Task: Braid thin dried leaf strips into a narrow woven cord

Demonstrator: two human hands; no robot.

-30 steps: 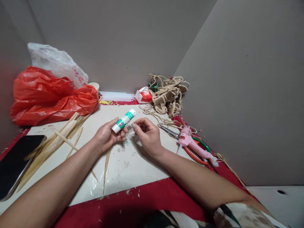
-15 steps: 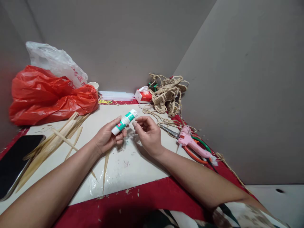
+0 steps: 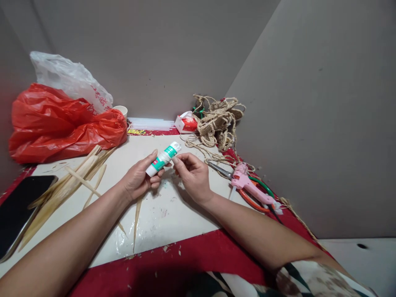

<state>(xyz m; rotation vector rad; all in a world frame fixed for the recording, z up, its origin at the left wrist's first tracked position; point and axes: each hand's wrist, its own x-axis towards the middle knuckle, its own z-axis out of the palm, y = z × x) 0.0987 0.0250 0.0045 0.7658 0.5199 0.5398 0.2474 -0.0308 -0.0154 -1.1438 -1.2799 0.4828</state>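
My left hand [image 3: 142,175] is closed round a white and green tube that looks like a glue stick [image 3: 163,159], tilted up to the right. What appears to be white thread is wound round its middle. Close against the tube's right side is my right hand [image 3: 194,175], its thumb and forefinger pinched together and the other fingers curled. Whatever lies in that pinch, perhaps a thread end, is too small to make out. Both hands are above a white board [image 3: 173,210].
Dry husk strips [image 3: 74,181] and a phone [image 3: 24,210] lie at left, below a red plastic bag [image 3: 64,128]. Clear sticks [image 3: 151,124], a tissue pack [image 3: 186,123] and coiled rope [image 3: 219,119] line the back. At right, a pink glue gun [image 3: 252,187] rests over scissors [image 3: 220,169].
My right fingertips have come slightly nearer to the tube and pinch closer together. The left hand keeps its hold on the tube, which has turned very little.
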